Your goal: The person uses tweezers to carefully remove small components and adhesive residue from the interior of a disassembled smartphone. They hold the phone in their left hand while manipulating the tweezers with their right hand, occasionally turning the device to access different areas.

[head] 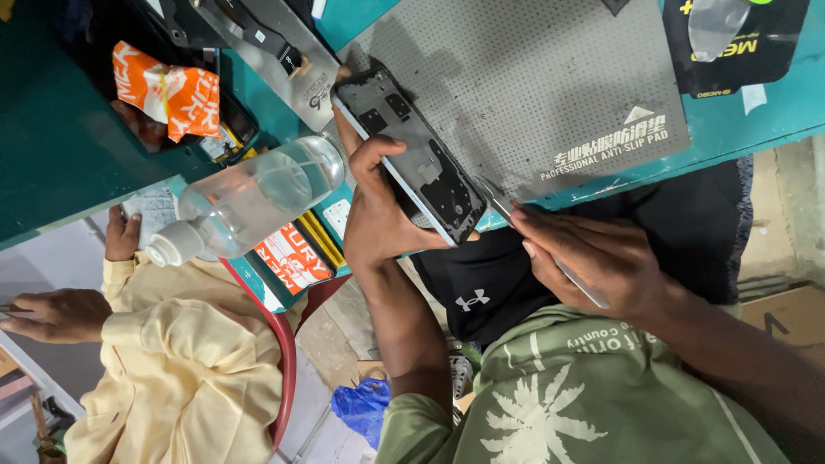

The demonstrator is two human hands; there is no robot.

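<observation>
Over the grey anti-slip mat (533,77), your left hand (378,215) grips an opened phone (412,150). Your right hand (593,258) pinches metal tweezers (537,245) at its lower edge; a slip could scratch the exposed board.

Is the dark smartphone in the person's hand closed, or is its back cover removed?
Removed: the dark smartphone shows its bare inner frame with cutouts; the left hand holds it.

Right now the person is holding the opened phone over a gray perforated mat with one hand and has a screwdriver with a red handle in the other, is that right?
Not quite. The right hand holds slim metal tweezers, not a red-handled screwdriver. The rest stands: the left hand holds the opened phone over the gray perforated mat. The head view shows it.
</observation>
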